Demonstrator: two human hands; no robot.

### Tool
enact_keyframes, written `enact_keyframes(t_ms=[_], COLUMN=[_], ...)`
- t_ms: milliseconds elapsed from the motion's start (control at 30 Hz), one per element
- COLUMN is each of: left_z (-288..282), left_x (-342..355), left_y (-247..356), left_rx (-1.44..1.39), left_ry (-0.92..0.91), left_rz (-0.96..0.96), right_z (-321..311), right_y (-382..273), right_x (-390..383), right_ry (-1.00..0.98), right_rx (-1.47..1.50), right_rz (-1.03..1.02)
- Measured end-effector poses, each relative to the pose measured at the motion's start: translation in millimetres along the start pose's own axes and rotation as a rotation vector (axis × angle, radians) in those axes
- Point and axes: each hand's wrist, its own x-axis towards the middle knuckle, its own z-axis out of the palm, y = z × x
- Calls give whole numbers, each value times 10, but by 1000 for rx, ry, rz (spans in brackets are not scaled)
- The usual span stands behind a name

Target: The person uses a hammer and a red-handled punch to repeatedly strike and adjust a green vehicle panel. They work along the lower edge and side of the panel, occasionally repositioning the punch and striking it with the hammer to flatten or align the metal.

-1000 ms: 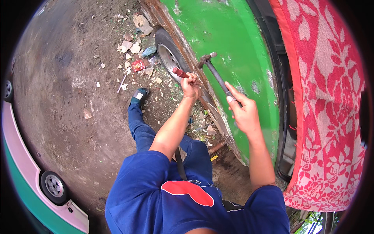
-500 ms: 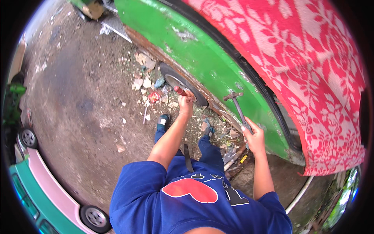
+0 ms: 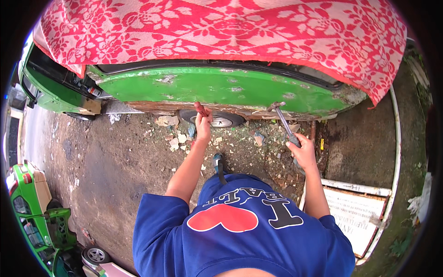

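Note:
My left hand (image 3: 203, 128) is closed round a tool with a short reddish-brown handle (image 3: 200, 109); its working end is hidden, so I cannot tell its kind. It is held up in front of the wheel (image 3: 220, 121) beneath a green vehicle body (image 3: 198, 87). In my right hand (image 3: 303, 153) is a hammer (image 3: 283, 121), gripped low on its dark handle. The metal head points away from me and overlaps the lower edge of the green panel; I cannot tell if they touch. Rust and flaking paint run along that edge.
A red and white floral cloth (image 3: 230, 30) drapes over the vehicle's upper part. Paint chips and debris (image 3: 174, 144) litter the ground below it. At right lies a white-framed sign board (image 3: 355, 212); another green car (image 3: 32, 207) stands at lower left.
My view has turned, so the green vehicle now runs straight across ahead. The sign board at right has come into view. Both hands still hold their tools.

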Motion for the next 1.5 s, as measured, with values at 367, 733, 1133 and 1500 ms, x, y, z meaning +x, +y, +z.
enact_keyframes(t_ms=[367, 733, 1133, 1500], left_z=[-354, -190, -185, 12], left_x=[-686, -652, 319, 289], left_y=[361, 570, 295, -52], left_rx=[629, 714, 540, 466], left_ry=[-313, -388, -529, -556], left_rz=[-11, -17, -181, -343], right_z=[3, 378, 870, 1135], right_y=[949, 1200, 824, 783], right_x=[-970, -1659, -1490, -1815], right_ry=[-31, 383, 784, 888], right_rx=[44, 288, 432, 489], right_rz=[172, 142, 124, 330])
